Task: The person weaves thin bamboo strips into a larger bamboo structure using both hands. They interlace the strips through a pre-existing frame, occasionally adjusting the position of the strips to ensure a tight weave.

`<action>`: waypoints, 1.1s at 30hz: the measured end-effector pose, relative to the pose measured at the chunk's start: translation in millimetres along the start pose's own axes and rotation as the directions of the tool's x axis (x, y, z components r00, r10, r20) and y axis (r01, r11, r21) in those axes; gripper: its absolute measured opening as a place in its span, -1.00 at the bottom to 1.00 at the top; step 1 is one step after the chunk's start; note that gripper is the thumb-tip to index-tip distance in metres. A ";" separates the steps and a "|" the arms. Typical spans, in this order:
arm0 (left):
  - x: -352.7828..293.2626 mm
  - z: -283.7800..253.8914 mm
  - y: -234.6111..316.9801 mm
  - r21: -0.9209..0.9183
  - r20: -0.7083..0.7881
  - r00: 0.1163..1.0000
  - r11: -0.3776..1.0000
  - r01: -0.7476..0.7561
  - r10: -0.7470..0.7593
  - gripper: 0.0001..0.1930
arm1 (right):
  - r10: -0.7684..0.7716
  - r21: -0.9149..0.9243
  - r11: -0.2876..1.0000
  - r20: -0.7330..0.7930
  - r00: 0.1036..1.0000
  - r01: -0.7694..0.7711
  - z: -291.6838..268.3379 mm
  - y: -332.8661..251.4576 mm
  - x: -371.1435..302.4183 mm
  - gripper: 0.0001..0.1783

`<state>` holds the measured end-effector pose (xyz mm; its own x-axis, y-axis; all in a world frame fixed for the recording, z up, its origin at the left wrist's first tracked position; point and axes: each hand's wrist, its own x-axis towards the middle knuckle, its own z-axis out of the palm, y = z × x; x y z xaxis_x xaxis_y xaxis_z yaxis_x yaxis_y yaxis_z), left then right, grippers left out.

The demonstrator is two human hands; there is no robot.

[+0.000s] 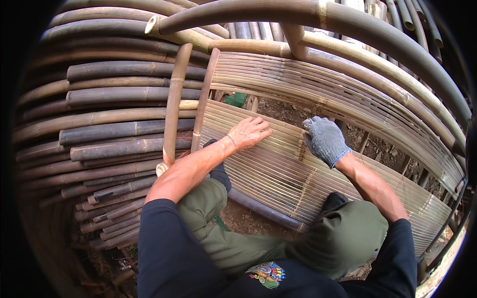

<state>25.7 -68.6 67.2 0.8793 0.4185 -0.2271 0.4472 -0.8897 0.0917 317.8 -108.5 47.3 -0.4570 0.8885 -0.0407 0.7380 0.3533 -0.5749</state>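
Single wide fisheye view from the left of two cameras worn on the person's head, facing steeply down and forward from close above. I see the dark shirt (174, 248) and green trousers (343, 236) nearest the lens, the left hand (250, 133) and gloved right hand (326, 141) farther out, and poles (119, 94) bending along the round, black-edged rim.

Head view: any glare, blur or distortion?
Head view: fisheye bends the long top pole, corners black; blown-out strip at lower right rim, pale sheen on the slatted panel; lower left murky; left hand and gloved right hand look sharp.
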 end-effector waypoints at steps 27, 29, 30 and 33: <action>21.7 4.1 -70.7 -0.684 0.438 0.706 0.716 -0.139 0.556 -0.68 | 0.408 0.488 0.577 0.522 0.749 -0.654 70.1 -114.8 -11.0 -0.62; 23.7 34.8 -70.5 -0.734 0.279 0.890 0.677 -0.044 0.361 -0.67 | 0.430 0.296 0.775 0.400 0.809 -0.558 33.5 -93.9 -44.2 -0.74; 32.6 48.1 -69.0 -0.760 0.184 0.951 0.649 -0.023 0.249 -0.66 | 0.446 0.169 0.838 0.335 0.830 -0.519 11.0 -85.8 -64.3 -0.74; 34.6 72.3 -63.5 -0.705 -0.104 0.949 0.651 -0.281 0.297 -0.64 | 0.876 0.342 0.352 0.207 0.436 -0.871 -9.9 -95.9 -110.5 -0.76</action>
<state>15.9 -10.9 -16.6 0.9845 0.1516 -0.0878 0.1596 -0.5688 0.8068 302.5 -237.6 115.0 0.3445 0.6361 -0.6905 0.4882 -0.7496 -0.4469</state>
